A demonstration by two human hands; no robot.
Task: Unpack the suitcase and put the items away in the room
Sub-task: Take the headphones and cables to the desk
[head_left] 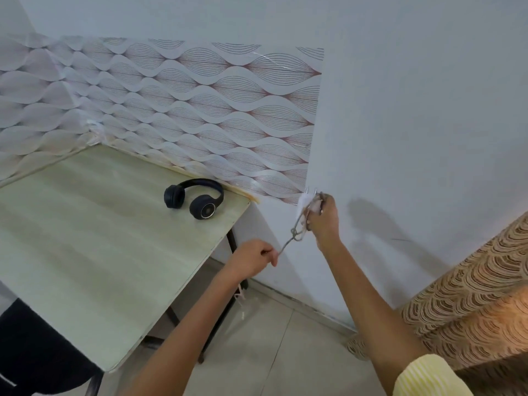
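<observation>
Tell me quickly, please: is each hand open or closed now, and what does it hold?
Left hand: closed, pinching the cord.
Right hand: closed, holding the white plug and the looped part of the cord.

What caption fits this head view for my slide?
Right hand grips a white plug, left hand holds its knotted cable beside the table bearing headphones.

cable [286, 244] end: hidden inside left hand [253, 261] | dark object [34, 347]: cut by lower-left edge
</observation>
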